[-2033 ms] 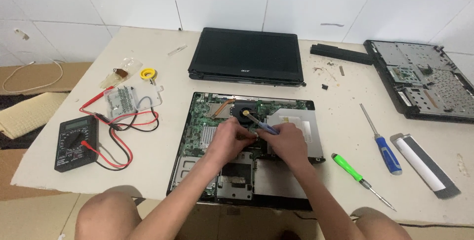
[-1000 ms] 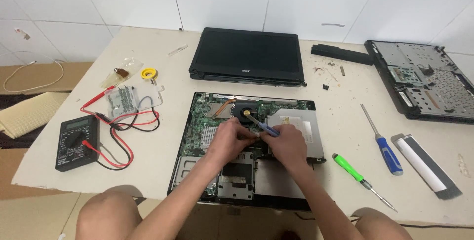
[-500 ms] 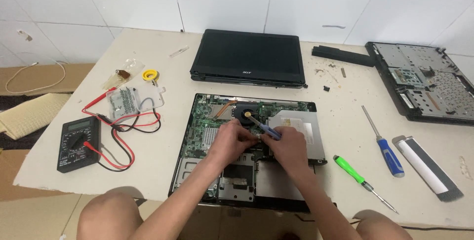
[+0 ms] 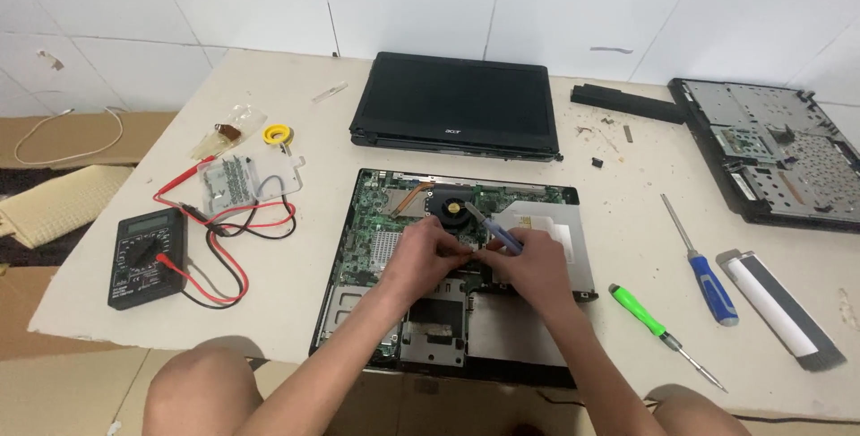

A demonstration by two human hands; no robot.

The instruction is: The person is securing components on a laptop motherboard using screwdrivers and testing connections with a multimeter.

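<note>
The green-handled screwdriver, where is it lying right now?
The green-handled screwdriver lies on the table to the person's right, between the opened laptop base and the blue-handled screwdriver.

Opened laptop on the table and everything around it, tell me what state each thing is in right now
Opened laptop base: cover off, board and fan exposed.
Left hand: on the board.
Right hand: holding a blue screwdriver.
Black laptop: lid closed.
Multimeter: leads attached, lying loose.
Green screwdriver: lying unused.
Blue-handled screwdriver: lying unused.
</note>
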